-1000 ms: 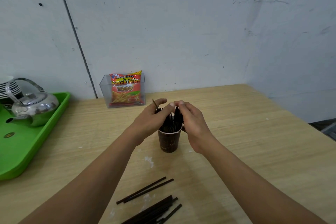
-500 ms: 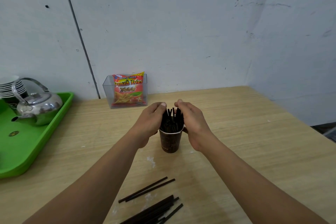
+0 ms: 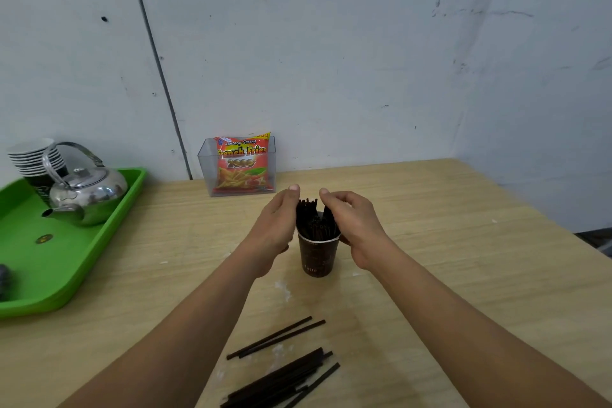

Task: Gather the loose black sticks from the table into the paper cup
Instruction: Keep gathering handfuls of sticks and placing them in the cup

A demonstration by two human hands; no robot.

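Two hands flanked the black sticks point(image 3: 309, 219) standing in the paper cup point(image 3: 318, 257): left hand point(image 3: 275, 225) flat-fingered against them, right hand point(image 3: 354, 225) curled beside them, grip unclear. More loose sticks point(image 3: 281, 374) lay nearer on the table point(image 3: 463, 258).

The two hands have parted over the paper cup point(image 3: 318, 257). A second ago the fingertips of the left hand point(image 3: 276, 225) and the right hand point(image 3: 356, 225) met above the black sticks point(image 3: 311, 219). Now a gap lies between them (the stick tops show through it), and each hand flanks the bundle, the left with straighter fingers than before.
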